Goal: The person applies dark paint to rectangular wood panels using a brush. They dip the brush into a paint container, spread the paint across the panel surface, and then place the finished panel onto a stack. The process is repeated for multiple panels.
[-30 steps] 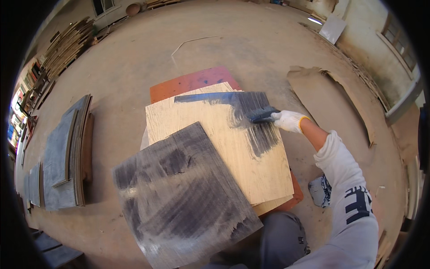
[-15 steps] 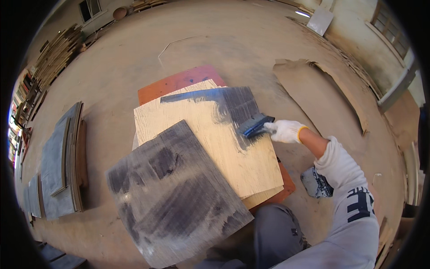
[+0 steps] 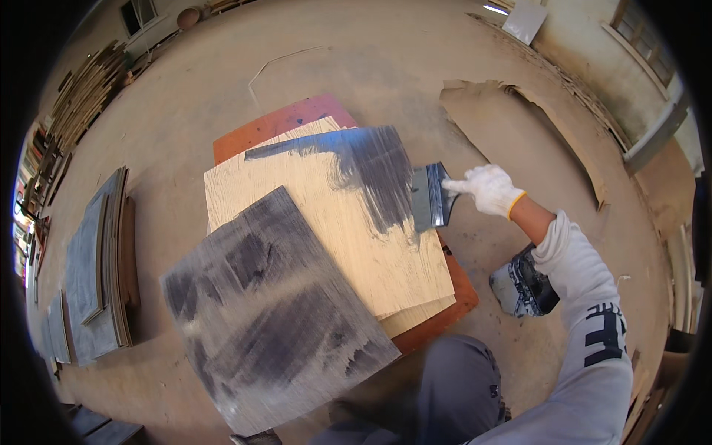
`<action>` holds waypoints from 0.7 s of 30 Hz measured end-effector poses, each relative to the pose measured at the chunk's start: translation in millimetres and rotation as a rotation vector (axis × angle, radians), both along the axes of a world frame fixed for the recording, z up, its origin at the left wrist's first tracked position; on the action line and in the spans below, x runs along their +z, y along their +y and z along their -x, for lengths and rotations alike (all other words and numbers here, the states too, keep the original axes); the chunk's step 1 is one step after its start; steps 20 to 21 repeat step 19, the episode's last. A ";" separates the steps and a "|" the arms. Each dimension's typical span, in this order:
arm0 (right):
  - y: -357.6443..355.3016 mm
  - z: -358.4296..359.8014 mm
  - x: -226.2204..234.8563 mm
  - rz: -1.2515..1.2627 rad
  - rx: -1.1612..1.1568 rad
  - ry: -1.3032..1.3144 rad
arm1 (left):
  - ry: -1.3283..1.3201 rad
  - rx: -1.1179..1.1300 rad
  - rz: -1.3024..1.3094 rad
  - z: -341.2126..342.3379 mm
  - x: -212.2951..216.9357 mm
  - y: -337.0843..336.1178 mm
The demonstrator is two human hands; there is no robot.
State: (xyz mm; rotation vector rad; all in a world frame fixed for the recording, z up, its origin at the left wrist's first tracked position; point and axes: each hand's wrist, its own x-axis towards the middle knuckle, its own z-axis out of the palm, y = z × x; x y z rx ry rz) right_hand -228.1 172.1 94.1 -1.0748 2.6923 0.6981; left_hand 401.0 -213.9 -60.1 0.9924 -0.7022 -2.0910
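Bare dusty floor point(image 3: 386, 67) across the whole frame, sweeping up to a wall with windows at the far right. At centre, a stack of square boards on a reddish-brown base board point(image 3: 278, 122): uppermost in the stack a pale plywood sheet point(image 3: 326, 230), streaked with dark coating over its upper right corner, and overlapping its lower left a large sheet already coated grey-black point(image 3: 267, 319), tilted and blurred, reaching toward the bottom edge. Compared with half a second ago, dark streak spread farther down the pale sheet, and the scraper shifted off the painted patch to the sheet's right edge. Upper right: a torn, curling piece of brown board point(image 3: 519, 133) lying flat on the floor. Left side: a pile of coated grey boards point(image 3: 96, 267), stacked edge-on, well apart from the work; more stacked timber along the upper left rim. Lower right: white sleeve with dark print, grey trouser knee at bottom centre, and beside the forearm a dark-smeared container point(image 3: 523, 285) on the floor, partly hidden by the sleeve. Right hand point(image 3: 486, 189) in a white glove with yellow cuff, fingers closed around the handle of a wide blue scraper point(image 3: 429, 196), blade touching the pale sheet's right edge. Left hand out of view.
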 end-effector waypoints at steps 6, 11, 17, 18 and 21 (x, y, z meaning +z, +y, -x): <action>-14.3 48.1 -15.3 0.236 0.010 0.016 | -0.059 0.014 0.054 2.5 -1.5 -2.3; -1.7 24.3 -44.9 0.256 0.042 -0.207 | 0.145 -0.030 0.101 -61.9 -60.2 -40.7; 26.7 -20.0 -31.4 0.183 0.189 -0.295 | 0.211 -0.129 0.181 -62.6 -62.1 -44.0; 34.4 -15.5 -31.7 0.174 0.147 -0.286 | 0.273 -0.210 0.209 -43.3 -61.9 -43.0; 38.5 -0.3 -32.0 0.192 0.104 -0.256 | 0.344 -0.279 0.241 -26.7 -61.4 -37.6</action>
